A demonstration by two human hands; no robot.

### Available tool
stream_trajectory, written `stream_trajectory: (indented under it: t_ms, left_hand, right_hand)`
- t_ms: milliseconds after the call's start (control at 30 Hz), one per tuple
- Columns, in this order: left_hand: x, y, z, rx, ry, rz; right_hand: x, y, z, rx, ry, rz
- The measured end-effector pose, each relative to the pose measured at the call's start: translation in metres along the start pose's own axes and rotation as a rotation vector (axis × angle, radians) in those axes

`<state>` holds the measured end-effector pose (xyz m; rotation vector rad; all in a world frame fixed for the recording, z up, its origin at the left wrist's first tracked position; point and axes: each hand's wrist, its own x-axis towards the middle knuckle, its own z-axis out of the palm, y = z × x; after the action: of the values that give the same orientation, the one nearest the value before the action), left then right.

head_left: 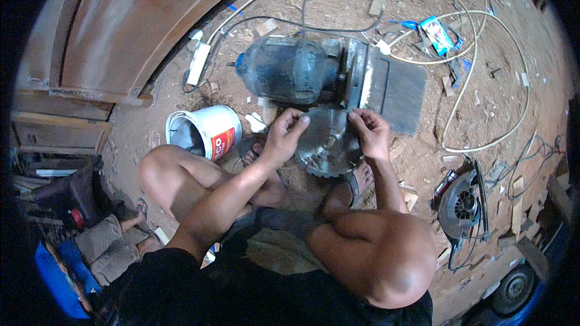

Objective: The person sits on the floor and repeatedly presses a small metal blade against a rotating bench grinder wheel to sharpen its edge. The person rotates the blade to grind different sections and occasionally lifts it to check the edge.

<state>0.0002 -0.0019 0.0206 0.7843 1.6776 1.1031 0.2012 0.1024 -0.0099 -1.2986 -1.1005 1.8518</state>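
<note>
On the far side, a motor-driven machine (284, 71) is set on the dirt floor, with a flat metal plate (402, 98) at its right. A white bucket (225, 125) is tipped on its side to the left, and a circular saw (462, 205) is seen lying to the right. A round saw blade (320, 139) is held between the feet and the machine, just on the near side of it; whether the two touch cannot be told. By its far left rim it is gripped by the left hand (283, 136), thumb and forefinger closed together; by its far right rim it is pinched likewise by the right hand (373, 134). How the remaining, curled fingers bear on it cannot be made out.

The blade should be stiff, fairly light for its breadth, and smooth enough on its faces to slip if oily. Its teeth are probably sharp and easily chipped, so it is best held by the flat faces or centre hole, with skin kept off the toothed edge.
</note>
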Motion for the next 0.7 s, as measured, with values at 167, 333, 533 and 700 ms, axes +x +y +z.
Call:
stream_trajectory:
  t_ms: [167, 333, 533, 700]
  left_hand:
    - [-0.017, 0.023, 0.000, 0.085, -0.062, 0.012]
    - [-0.026, 0.032, -0.004, 0.150, -0.078, 0.048]
    - [-0.030, 0.038, -0.006, 0.195, -0.020, 0.144]
    - [-0.026, 0.039, -0.001, 0.211, 0.018, 0.305]
  right_hand:
    - [-0.027, 0.000, -0.013, -0.037, 0.019, -0.016]
    - [-0.036, 0.015, -0.023, 0.040, -0.046, -0.060]
    - [-0.033, 0.019, -0.022, 0.028, -0.031, -0.081]
    - [-0.031, 0.007, -0.015, 0.016, -0.002, -0.088]
